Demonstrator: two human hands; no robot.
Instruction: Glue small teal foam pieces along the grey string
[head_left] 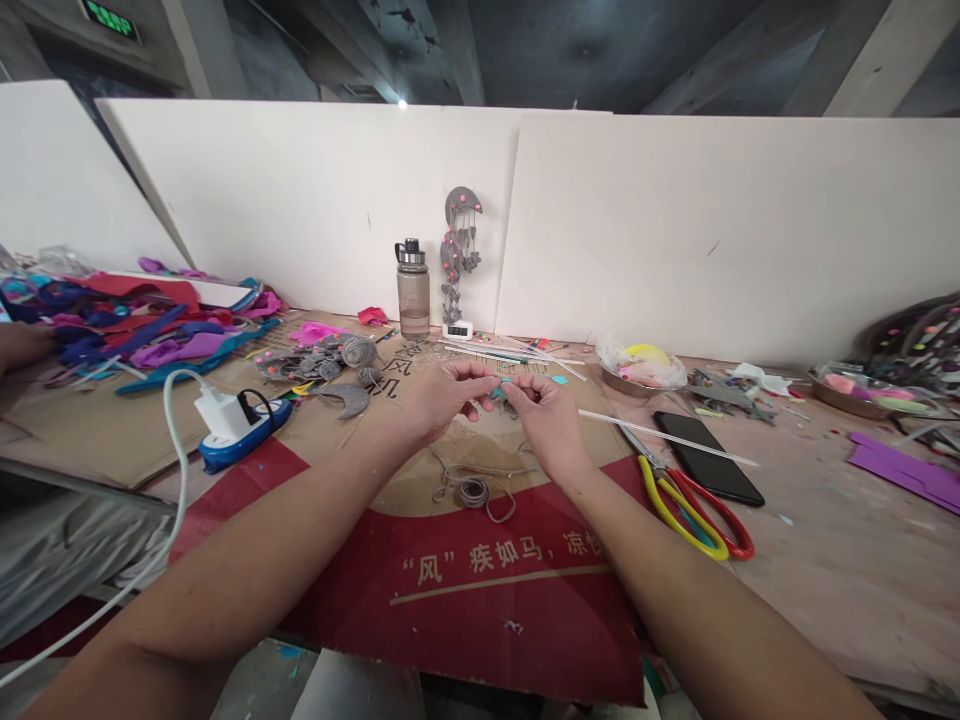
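Observation:
My left hand (452, 398) and my right hand (549, 418) meet above the cardboard, fingers pinched together. Between their fingertips is a small teal piece (499, 391), mostly covered; its kind cannot be made out. A loose coil of grey cord (474, 491) lies on the cardboard (480, 630) below the hands. To the left are a grey felt crescent (343, 400), a ball of grey yarn (359, 351) and a heap of grey felt pieces with pink dots (304, 364). Thin white sticks (517, 352) lie beyond the hands.
Scissors with red and yellow handles (686, 500) lie beside a black phone (709, 458) at right. A bowl (641, 372) stands behind. A water bottle (413, 292) and a grey crescent mobile (463, 235) are at the back. A blue power strip (244, 437) and colourful felt scraps (161, 320) are at left.

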